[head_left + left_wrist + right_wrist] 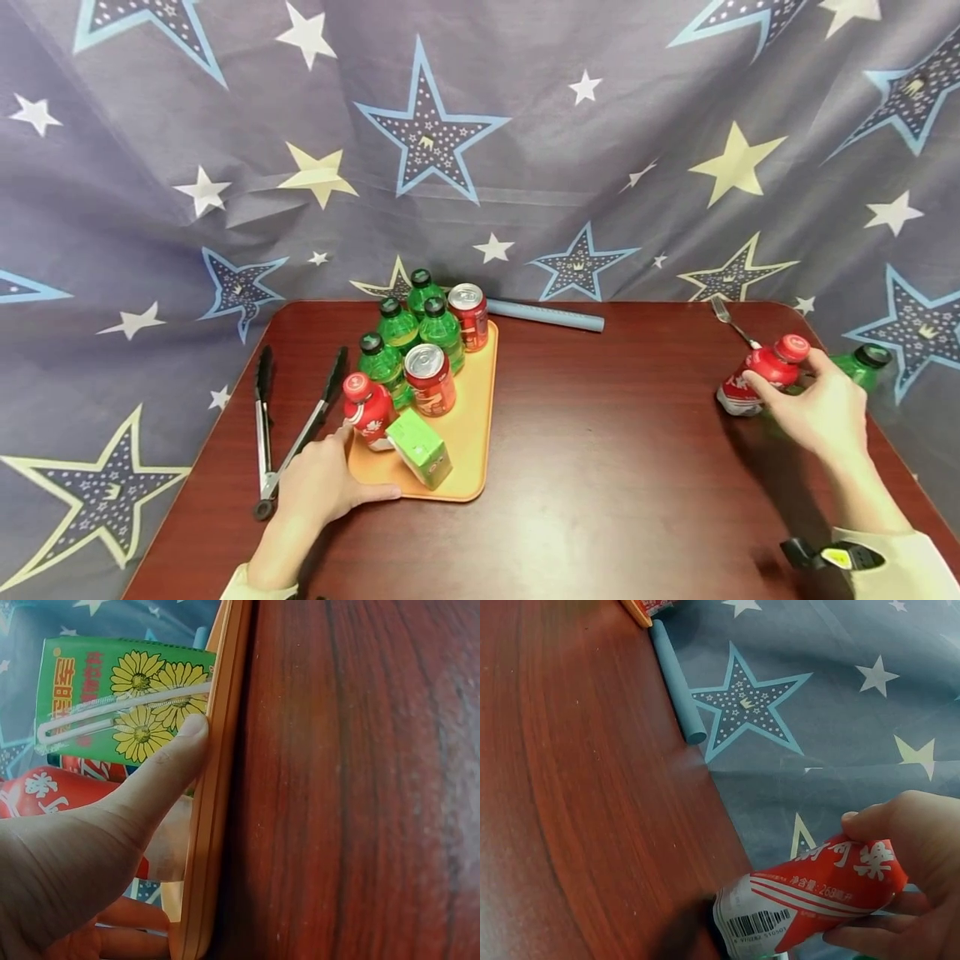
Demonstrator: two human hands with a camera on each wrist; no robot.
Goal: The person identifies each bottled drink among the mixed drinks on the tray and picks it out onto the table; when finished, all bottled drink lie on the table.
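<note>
The right hand [828,408] pinches a red bottle [772,367] near its neck, thumb on one side and fingers on the other, over the right part of the surface [600,433]. The bottle's long axis is tilted, cap towards the hand and base slanting down to the left (I cannot tell whether that base touches the wood). From this hand, the orange tray [476,408] lies well to the left, with bare wood between. A green bottle [859,372] stands just beyond the hand's outer side. The left hand [322,475] is much nearer the tray: it is spread about the near left corner, thumb along the near rim beside a green carton [422,450], fingers by the left rim beside another red bottle [367,408].
</note>
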